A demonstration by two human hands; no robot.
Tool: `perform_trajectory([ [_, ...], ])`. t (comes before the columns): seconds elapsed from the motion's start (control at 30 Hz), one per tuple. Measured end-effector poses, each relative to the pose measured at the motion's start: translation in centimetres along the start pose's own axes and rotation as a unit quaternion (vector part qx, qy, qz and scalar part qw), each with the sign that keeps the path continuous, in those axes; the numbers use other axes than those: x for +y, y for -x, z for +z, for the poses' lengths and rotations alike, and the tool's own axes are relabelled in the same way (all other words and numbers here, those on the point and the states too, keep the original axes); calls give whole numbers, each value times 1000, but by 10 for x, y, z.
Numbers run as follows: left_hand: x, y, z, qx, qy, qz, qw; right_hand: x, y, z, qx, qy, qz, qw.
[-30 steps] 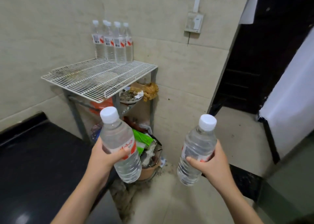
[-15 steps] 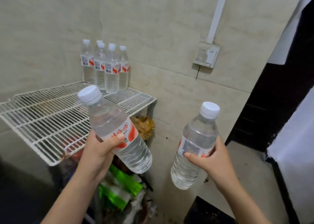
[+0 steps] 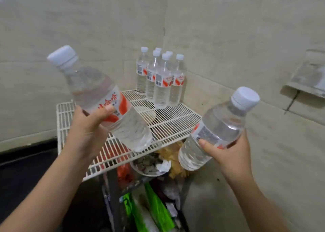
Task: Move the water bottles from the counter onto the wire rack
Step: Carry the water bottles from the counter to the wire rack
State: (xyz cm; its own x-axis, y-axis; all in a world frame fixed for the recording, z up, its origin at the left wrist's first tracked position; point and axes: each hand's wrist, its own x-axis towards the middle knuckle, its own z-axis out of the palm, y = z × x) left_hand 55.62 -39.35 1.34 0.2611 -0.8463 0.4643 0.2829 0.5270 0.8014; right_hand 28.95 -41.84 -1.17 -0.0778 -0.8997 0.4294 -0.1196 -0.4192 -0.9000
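My left hand (image 3: 88, 124) grips a clear water bottle (image 3: 98, 92) with a white cap and red-and-white label, tilted left above the front of the white wire rack (image 3: 173, 122). My right hand (image 3: 228, 152) holds a second bottle (image 3: 221, 126) by its label, tilted right, just off the rack's right front corner. Several identical bottles (image 3: 161, 81) stand upright in a cluster at the rack's back corner against the tiled walls.
Under the rack sit a bowl of scraps (image 3: 151, 164), crumpled yellow-brown material (image 3: 174, 154) and a bin with green wrappers (image 3: 154, 207). The black counter (image 3: 26, 170) lies at lower left. A wall switch box (image 3: 307, 76) is at right.
The view has closed in on the rack and turned left. Both hands have carried their bottles up and forward; the left bottle is now over the rack's front.
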Motion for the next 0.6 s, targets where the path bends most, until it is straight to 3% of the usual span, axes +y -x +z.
perform_trajectory([
  [0.33, -3, -6, 1, 161, -95, 101, 977, 26, -121, 57, -165, -100, -38, 981],
  [0.6, 5, -11, -19, 211, -173, 92, 958, 56, -146, 128, -243, -84, 3, 966],
])
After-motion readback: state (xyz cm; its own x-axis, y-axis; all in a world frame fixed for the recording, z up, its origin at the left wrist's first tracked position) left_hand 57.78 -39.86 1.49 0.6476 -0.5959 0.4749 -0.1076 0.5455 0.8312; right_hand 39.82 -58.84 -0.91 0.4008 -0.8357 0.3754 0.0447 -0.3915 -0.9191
